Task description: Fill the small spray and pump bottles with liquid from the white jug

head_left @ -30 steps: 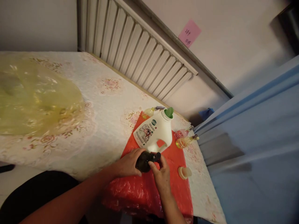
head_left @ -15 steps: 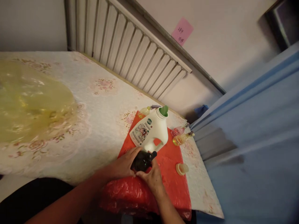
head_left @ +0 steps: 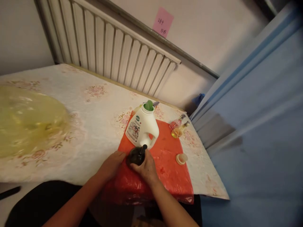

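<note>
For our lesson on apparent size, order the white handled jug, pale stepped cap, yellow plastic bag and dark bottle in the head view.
Yellow plastic bag
White handled jug
Dark bottle, partly hidden
Pale stepped cap

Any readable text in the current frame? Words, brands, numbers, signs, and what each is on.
"2", then an unclear mark, then what looks like "4": handwritten top line of the pink note on the wall.
Second line of that note: unreadable.
White jug: green oval and print on the label, too small to read, no brand legible.
Dark bottle: no readable text.
</note>
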